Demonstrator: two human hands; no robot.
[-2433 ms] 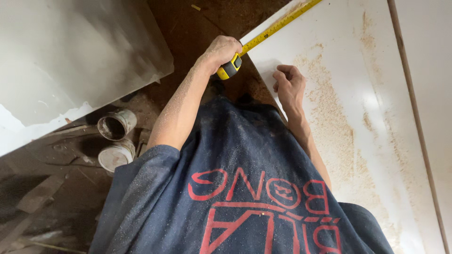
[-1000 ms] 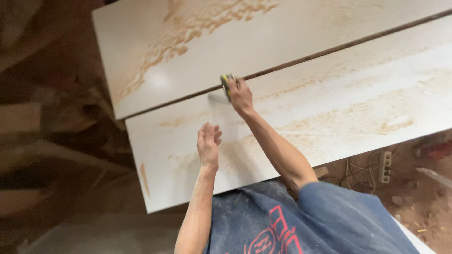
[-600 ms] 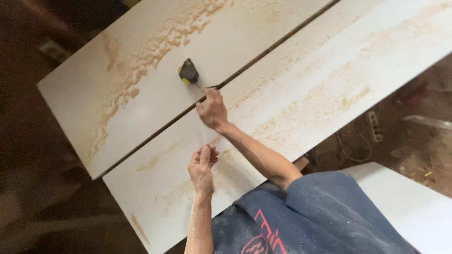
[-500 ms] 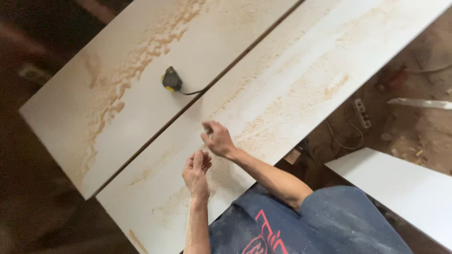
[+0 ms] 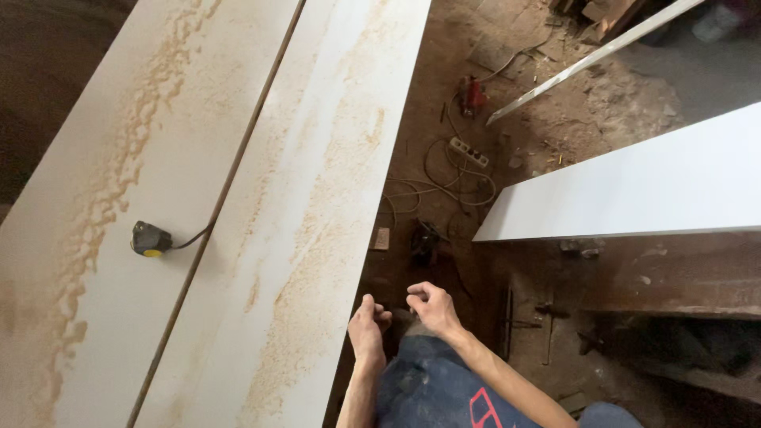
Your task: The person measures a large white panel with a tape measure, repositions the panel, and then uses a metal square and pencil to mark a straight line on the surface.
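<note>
White boards (image 5: 317,198) streaked with tan sawdust; black-and-yellow tape measure (image 5: 150,239); dusty blue shirt (image 5: 432,388) with red print

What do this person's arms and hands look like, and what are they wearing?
Both arms are bare from the sleeves down, with no gloves, watch or rings to be seen. The left hand and right hand are slim, with a lean forearm behind each. The person wears a dusty dark blue short-sleeved shirt with red printed lettering near the right arm.
</note>
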